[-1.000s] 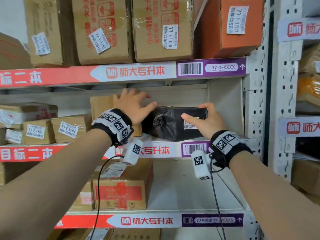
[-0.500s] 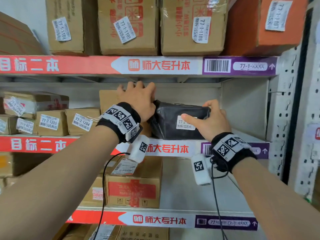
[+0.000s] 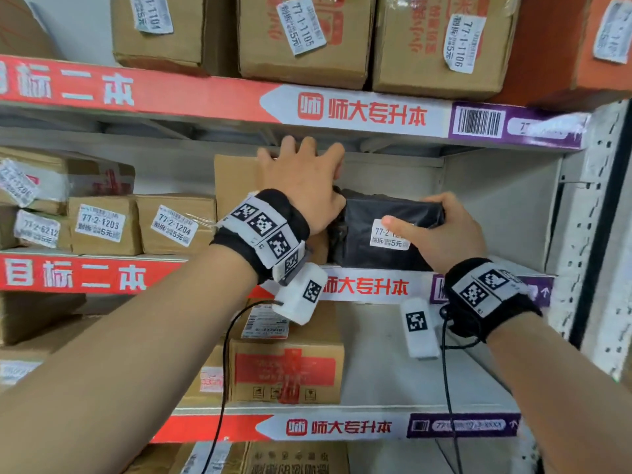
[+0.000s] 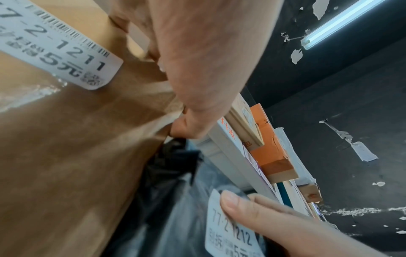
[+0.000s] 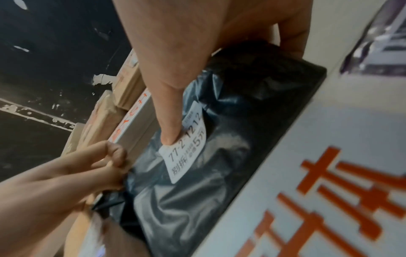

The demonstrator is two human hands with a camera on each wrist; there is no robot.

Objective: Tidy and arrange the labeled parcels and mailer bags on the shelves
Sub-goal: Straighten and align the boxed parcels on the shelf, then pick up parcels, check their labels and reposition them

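A black mailer bag [image 3: 359, 217] labelled 77-2-1212 lies on the middle shelf [image 3: 369, 289], its left end against a tall brown cardboard box [image 3: 236, 179]. My right hand [image 3: 420, 213] grips the bag's right end, thumb pressed on its white label [image 5: 189, 147] and fingers over the top. My left hand [image 3: 307, 172] holds the box's upper edge with fingers hooked over it. The left wrist view shows the box [image 4: 77, 139] labelled 77-2-1211, the bag [image 4: 171, 200] below it and my left hand [image 4: 193, 87]. In the right wrist view my right hand [image 5: 169, 121] holds the bag [image 5: 241, 121].
Boxes labelled 77-2-1203 [image 3: 102, 224] and 77-2-1204 [image 3: 176, 224] stand left of the brown box. Labelled cartons [image 3: 301, 35] fill the shelf above. A red-printed box [image 3: 287, 367] sits on the shelf below. A white side panel [image 3: 502, 213] closes the shelf at right.
My left hand has slid from the box's front up to its top edge. My right hand keeps its hold on the bag. The view has come closer to the shelf.
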